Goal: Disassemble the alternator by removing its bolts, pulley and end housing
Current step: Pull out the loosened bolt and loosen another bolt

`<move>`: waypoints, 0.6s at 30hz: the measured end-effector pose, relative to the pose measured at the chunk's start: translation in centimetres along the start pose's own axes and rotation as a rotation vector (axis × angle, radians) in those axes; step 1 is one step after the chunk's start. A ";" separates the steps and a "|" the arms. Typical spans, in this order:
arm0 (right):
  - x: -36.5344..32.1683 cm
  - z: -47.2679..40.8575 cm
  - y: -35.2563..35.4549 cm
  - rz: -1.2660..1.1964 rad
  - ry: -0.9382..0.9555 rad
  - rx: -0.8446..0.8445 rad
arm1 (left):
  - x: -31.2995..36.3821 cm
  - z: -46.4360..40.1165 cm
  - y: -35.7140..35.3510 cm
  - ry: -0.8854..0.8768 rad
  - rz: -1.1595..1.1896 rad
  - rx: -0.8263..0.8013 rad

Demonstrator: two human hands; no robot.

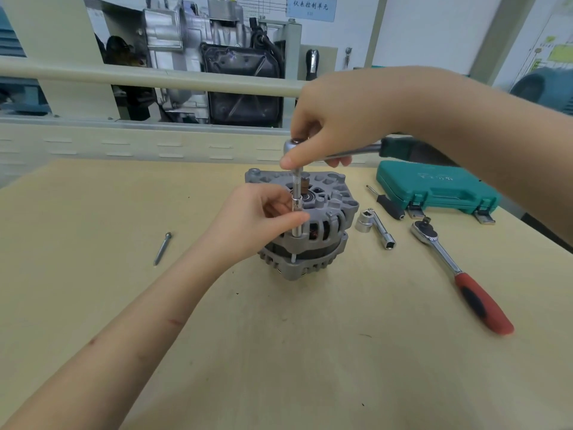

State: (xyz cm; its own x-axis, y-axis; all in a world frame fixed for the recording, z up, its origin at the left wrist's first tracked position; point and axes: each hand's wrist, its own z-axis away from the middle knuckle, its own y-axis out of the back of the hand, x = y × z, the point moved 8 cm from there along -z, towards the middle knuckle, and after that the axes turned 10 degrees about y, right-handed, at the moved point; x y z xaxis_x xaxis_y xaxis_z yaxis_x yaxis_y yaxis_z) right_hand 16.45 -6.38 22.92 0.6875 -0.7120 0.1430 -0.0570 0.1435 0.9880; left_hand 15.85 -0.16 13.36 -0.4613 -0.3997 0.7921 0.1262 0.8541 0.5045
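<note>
The alternator (305,225) stands upright at the middle of the table (279,352). The right hand (338,119) curls round the head of a green-handled ratchet (356,152), thumb pressed beneath it, while the left hand (254,218) pinches the extension bar (297,209) running down to the housing's near edge. A loose bolt (162,248) lies at 9 o'clock of the alternator; a red-handled ratchet (459,274), sockets (376,226) and a green case (434,189) lie toward 3 o'clock.

I am seeing my right hand (338,119) gripping the green-handled ratchet (356,152) above the alternator (322,218), while my left hand (257,221) is pinching its extension (297,209); a loose bolt (162,248) is lying left, a red-handled ratchet (459,274) right
</note>
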 end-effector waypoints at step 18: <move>-0.2 0.1 0.1 0.169 0.048 0.073 | -0.8 -0.4 1.2 0.026 0.083 0.084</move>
State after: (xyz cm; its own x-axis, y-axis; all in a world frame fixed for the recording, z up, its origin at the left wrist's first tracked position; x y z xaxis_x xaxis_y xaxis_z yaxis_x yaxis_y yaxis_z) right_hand 16.23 -6.29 22.99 0.6973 -0.6481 0.3062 -0.2259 0.2067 0.9520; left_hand 16.75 1.03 13.42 -0.4294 -0.3340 0.8391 0.0888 0.9090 0.4073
